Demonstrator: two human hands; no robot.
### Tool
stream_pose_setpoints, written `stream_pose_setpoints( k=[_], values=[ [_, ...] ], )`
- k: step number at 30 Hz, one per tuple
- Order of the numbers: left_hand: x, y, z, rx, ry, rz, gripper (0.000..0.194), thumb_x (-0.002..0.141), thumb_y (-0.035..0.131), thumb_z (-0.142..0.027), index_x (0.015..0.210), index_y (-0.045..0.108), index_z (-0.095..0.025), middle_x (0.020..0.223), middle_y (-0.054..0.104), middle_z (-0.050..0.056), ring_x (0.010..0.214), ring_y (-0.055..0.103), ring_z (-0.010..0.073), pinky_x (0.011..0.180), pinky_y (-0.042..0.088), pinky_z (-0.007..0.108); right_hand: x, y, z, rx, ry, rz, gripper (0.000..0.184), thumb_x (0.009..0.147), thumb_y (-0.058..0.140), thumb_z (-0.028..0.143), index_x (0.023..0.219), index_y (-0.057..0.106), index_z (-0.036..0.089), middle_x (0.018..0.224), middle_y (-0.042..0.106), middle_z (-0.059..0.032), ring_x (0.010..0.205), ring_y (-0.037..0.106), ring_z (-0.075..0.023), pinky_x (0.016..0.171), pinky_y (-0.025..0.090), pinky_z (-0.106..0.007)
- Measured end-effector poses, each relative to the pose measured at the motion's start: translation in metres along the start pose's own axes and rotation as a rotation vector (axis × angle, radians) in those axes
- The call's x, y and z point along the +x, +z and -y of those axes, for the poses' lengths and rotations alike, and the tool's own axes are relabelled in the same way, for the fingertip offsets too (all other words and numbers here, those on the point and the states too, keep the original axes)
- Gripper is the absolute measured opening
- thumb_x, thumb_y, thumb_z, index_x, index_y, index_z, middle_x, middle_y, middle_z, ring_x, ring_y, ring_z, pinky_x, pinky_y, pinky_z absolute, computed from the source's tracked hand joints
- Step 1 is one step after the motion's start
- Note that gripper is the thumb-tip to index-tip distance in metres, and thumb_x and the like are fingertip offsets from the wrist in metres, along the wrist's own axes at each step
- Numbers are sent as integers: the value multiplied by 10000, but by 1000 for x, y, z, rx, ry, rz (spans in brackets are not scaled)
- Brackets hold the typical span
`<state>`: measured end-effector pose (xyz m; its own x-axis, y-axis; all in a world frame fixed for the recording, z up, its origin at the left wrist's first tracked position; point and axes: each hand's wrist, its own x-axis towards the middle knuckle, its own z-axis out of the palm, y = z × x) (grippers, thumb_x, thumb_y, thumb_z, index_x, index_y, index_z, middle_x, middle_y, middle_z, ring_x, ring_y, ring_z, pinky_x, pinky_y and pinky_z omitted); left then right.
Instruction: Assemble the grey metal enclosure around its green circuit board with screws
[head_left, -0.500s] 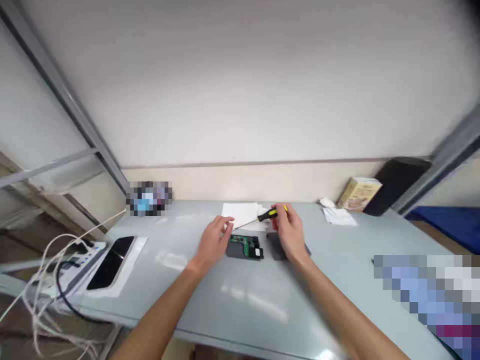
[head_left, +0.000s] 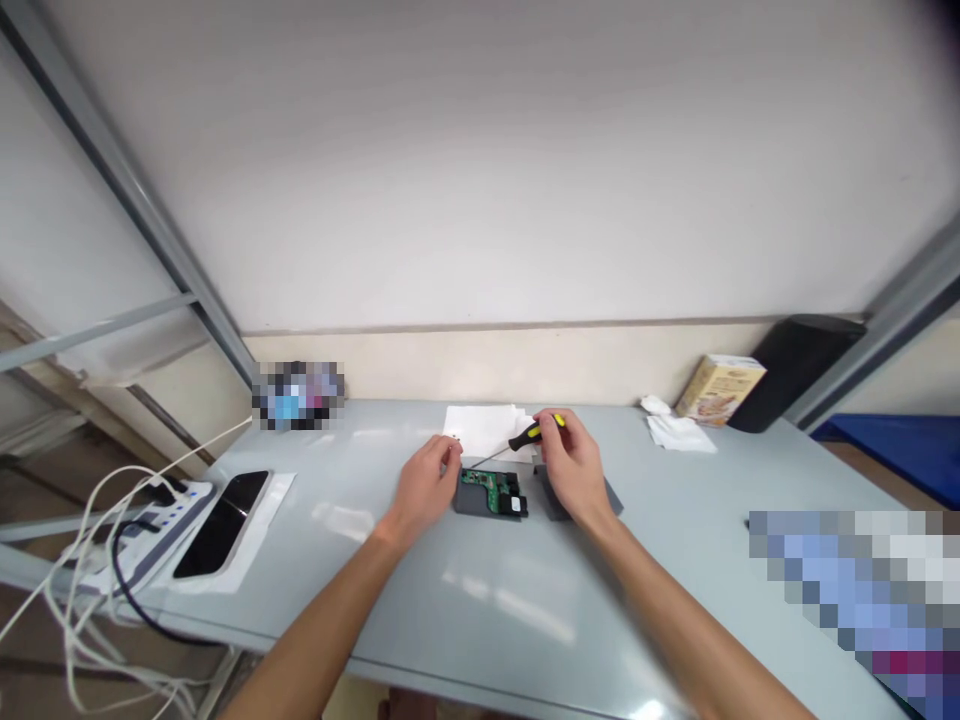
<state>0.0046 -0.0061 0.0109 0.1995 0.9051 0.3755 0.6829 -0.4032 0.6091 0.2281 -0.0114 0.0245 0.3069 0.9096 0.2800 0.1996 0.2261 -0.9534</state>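
A small dark device point(head_left: 491, 493) with its green circuit board exposed lies on the grey table point(head_left: 480, 600). My left hand point(head_left: 424, 485) rests at its left edge, fingers curled against it. My right hand point(head_left: 571, 468) grips a black and yellow screwdriver point(head_left: 534, 431), whose thin shaft points down-left toward the board. A dark cover piece point(head_left: 551, 498) lies just under my right hand. White paper point(head_left: 486, 427) lies behind the device.
A black phone point(head_left: 222, 522) on a white sheet and a power strip point(head_left: 142, 525) with cables sit at the left. A yellow box point(head_left: 720, 388), white tissues point(head_left: 677, 431) and a black object point(head_left: 799, 365) stand at the back right.
My right hand and the screwdriver have shifted slightly left, bringing the tip closer to the circuit board. My left hand stays at the device.
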Motion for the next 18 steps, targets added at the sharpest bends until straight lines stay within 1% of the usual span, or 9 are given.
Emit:
stream_pose_setpoints(
  k=[3, 6, 10, 15, 18],
  values=[
    [0, -1, -1, 35, -20, 48, 336, 1081, 380, -349, 854, 591, -220, 847, 628, 14, 758, 583, 173, 715, 423, 293, 0, -1, -2, -8, 1, 0, 460, 934, 554, 664, 984, 659, 220, 682, 557, 29, 619, 482, -156, 607, 399, -278],
    [0, -1, -1, 43, -11, 85, 393, 1098, 323, -375, 855, 590, -218, 878, 643, 28, 810, 601, 184, 755, 432, 301, 0, 0, -4, -8, 1, -2, 447, 936, 560, 655, 982, 660, 221, 687, 559, 29, 620, 477, -153, 611, 398, -278],
    [0, -2, 0, 56, -29, 119, 394, 1098, 293, -361, 890, 597, -223, 888, 658, 31, 830, 612, 193, 771, 434, 303, 0, 1, -3, -11, -6, -2, 449, 938, 556, 653, 986, 662, 219, 663, 536, 35, 610, 466, -154, 605, 387, -280],
    [-1, -2, -1, 61, -60, 153, 376, 1093, 299, -362, 903, 594, -227, 908, 667, 34, 849, 623, 202, 778, 436, 311, -1, 1, -1, -48, -39, -1, 441, 949, 540, 635, 996, 668, 216, 713, 587, 17, 638, 494, -157, 650, 407, -291],
    [-1, -2, -1, 55, -58, 158, 373, 1092, 301, -364, 921, 605, -230, 942, 674, 38, 889, 634, 208, 805, 445, 320, -1, 1, 0, -53, -51, 0, 440, 950, 535, 628, 990, 667, 211, 748, 626, -2, 671, 535, -167, 682, 430, -300]
  ],
)
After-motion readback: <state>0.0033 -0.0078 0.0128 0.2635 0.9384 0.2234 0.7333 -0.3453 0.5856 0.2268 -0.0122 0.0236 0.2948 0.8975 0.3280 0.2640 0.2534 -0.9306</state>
